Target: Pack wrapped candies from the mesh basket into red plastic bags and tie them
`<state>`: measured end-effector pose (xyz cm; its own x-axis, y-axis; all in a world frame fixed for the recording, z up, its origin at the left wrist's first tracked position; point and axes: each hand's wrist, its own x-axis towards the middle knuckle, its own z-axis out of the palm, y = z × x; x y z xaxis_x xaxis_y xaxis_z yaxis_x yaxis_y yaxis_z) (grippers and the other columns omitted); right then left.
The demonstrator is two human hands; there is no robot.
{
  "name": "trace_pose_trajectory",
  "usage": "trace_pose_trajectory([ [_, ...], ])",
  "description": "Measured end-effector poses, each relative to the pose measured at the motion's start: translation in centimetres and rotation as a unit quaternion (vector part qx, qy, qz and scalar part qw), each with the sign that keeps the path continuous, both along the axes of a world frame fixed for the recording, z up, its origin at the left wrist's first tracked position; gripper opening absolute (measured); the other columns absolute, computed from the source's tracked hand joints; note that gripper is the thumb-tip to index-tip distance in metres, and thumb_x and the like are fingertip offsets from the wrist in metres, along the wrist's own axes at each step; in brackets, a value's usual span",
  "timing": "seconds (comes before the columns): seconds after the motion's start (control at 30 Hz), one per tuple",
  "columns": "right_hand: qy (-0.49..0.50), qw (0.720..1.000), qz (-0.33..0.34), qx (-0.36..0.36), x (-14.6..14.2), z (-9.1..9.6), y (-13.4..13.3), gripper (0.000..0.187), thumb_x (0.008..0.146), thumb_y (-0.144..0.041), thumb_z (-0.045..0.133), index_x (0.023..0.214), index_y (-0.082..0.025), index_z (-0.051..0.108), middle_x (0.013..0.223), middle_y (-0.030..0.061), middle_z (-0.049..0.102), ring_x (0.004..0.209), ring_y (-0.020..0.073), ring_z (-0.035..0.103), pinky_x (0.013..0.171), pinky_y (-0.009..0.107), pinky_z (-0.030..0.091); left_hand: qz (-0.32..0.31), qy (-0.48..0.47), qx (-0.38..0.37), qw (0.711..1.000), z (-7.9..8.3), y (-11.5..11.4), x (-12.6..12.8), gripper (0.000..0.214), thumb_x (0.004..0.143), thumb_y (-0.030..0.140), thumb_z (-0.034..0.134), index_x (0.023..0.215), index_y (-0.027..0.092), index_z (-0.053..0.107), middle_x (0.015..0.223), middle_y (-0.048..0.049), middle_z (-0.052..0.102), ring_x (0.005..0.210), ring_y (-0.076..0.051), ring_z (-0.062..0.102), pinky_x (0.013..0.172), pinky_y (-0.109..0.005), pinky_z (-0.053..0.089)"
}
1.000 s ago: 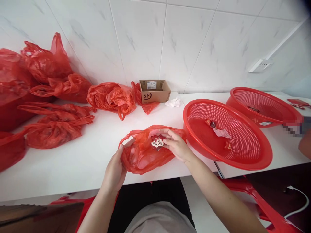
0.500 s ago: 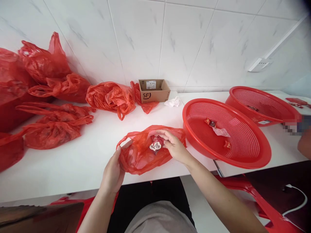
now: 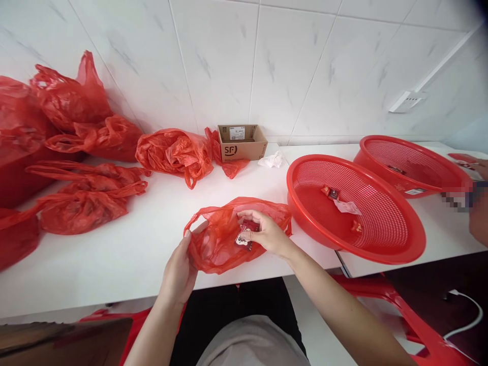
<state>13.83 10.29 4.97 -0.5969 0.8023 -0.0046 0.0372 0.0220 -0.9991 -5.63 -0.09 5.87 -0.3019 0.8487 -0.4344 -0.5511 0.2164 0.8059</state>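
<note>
Head view: left hand (image 3: 179, 272) grips 1 bag (image 3: 217, 249), right hand (image 3: 267, 235) pinches packets (image 3: 243, 238); 2 baskets (image 3: 381, 255).

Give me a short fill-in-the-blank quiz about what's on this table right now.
The left hand grips a bag coloured ____.
The right hand pinches a packet printed red and ____.
The box by the wall is made of ____.
The near basket lies on the bag's ____ side.
Missing: red; white; cardboard; right.
</note>
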Motion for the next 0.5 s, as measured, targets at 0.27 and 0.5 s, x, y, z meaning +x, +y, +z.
trace_pose_trajectory([
  [0.27, -0.058, 0.998, -0.024, 0.008, -0.16, -0.11, 0.07, 0.021, 0.092, -0.034, 0.053, 0.102, -0.02, 0.064, 0.093, 0.0052, 0.071, 0.086, 0.019, 0.068, 0.075, 0.033, 0.053, 0.003, -0.003, 0.001, 1.0, -0.18, -0.03, 0.02, 0.053, 0.081, 0.059, 0.061, 0.118, 0.021, 0.07, 0.125, -0.0106, 0.068, 0.122, -0.032, 0.056, 0.097, -0.037, 0.048],
  [0.5, -0.092, 0.979, -0.063, 0.169, -0.22, 0.83, 0.01, 0.03, 0.098, -0.026, 0.039, 0.118, -0.028, 0.062, 0.12, 0.004, 0.067, 0.115, 0.0194, 0.061, 0.101, 0.039, 0.046, 0.005, -0.009, -0.005, 1.0, -0.12, -0.01, 0.18, 0.049, 0.083, 0.057, 0.06, 0.117, 0.023, 0.071, 0.129, -0.009, 0.066, 0.127, -0.032, 0.053, 0.102, -0.039, 0.045],
])
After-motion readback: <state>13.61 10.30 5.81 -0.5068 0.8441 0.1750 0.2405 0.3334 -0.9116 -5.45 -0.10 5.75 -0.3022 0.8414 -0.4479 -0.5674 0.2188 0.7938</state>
